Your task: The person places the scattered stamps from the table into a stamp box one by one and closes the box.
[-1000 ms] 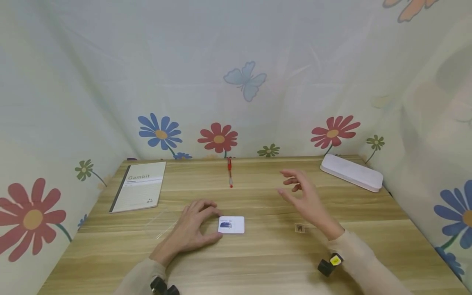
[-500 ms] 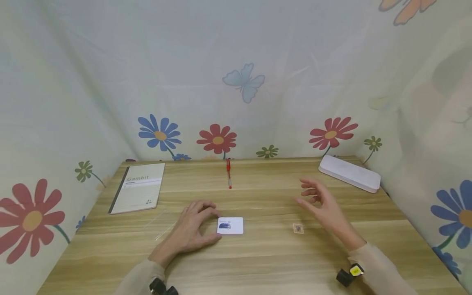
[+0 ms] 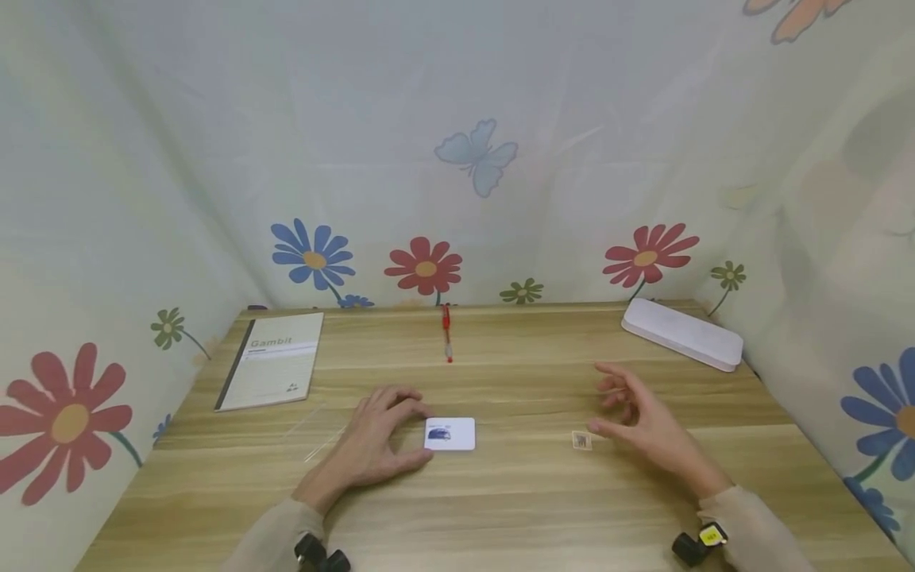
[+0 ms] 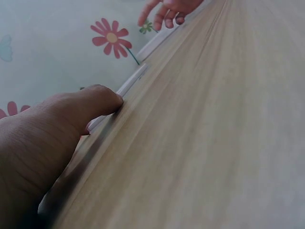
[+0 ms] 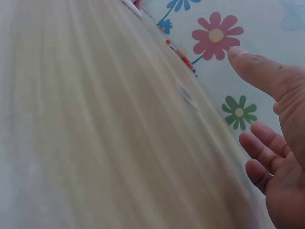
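Note:
In the head view my left hand (image 3: 375, 441) rests on the table and holds a small white card (image 3: 457, 434) by its left end. The thumb is at the near corner and the index finger at the far corner. A dark blue car is printed on the card's left half. Seen edge-on in the left wrist view, the card (image 4: 136, 80) is a thin white slab. My right hand (image 3: 654, 429) hovers at the right, fingers loosely bent, nothing between them. Just left of its thumb lies a tiny square stamp-like piece (image 3: 582, 441) with a dark figure on it.
A Gambit notebook (image 3: 275, 361) lies at the back left. A red pen (image 3: 447, 334) points toward me at the back middle, and a white oblong case (image 3: 682, 334) lies at the back right. Beside my left forearm is a clear sheet (image 3: 303, 433). Flowered curtains enclose the table.
My right hand has moved right and toward me, from beyond the stamp-like piece to its right side. My left hand and the card have stayed put.

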Available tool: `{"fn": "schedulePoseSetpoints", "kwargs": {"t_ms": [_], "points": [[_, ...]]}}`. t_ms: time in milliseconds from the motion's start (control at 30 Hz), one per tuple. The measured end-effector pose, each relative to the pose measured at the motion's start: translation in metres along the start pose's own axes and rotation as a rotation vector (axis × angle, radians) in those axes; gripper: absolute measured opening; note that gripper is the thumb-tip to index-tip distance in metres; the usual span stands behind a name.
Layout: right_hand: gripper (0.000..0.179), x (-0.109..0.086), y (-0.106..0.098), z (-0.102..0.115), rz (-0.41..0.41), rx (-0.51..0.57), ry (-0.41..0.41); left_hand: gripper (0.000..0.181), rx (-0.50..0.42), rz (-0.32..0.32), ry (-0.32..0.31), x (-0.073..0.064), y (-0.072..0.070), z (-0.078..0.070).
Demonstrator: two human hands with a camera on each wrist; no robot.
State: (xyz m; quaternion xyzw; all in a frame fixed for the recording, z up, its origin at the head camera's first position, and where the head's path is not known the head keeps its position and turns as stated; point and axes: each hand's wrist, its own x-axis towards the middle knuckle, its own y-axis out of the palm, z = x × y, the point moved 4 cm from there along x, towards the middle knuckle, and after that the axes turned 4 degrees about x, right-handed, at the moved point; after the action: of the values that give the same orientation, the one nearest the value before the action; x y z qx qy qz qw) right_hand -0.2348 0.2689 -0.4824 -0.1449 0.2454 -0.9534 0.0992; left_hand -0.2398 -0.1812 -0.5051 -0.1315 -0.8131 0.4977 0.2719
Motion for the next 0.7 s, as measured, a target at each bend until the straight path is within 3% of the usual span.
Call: {"fn": "schedulePoseSetpoints", "kwargs": {"t_ms": [200,433,533,700], "points": [[0.089,-0.006,0.004,-0.009,0.020,-0.036,-0.042,0.060,-0.002,-0.005,0.007,0.000,0.001,0.001],[0.091,-0.010,0.008,-0.011,0.066,-0.224,-0.066,0.060,-0.010,0.007,-0.003,0.000,0.000,0.001],[0.092,-0.011,0.011,-0.011,0.093,-0.258,-0.068,0.059,-0.012,0.009,-0.003,0.000,0.001,0.001],[0.079,-0.012,0.012,-0.010,0.115,-0.298,-0.096,0.059,-0.013,0.014,-0.007,0.001,0.003,0.003]]}}
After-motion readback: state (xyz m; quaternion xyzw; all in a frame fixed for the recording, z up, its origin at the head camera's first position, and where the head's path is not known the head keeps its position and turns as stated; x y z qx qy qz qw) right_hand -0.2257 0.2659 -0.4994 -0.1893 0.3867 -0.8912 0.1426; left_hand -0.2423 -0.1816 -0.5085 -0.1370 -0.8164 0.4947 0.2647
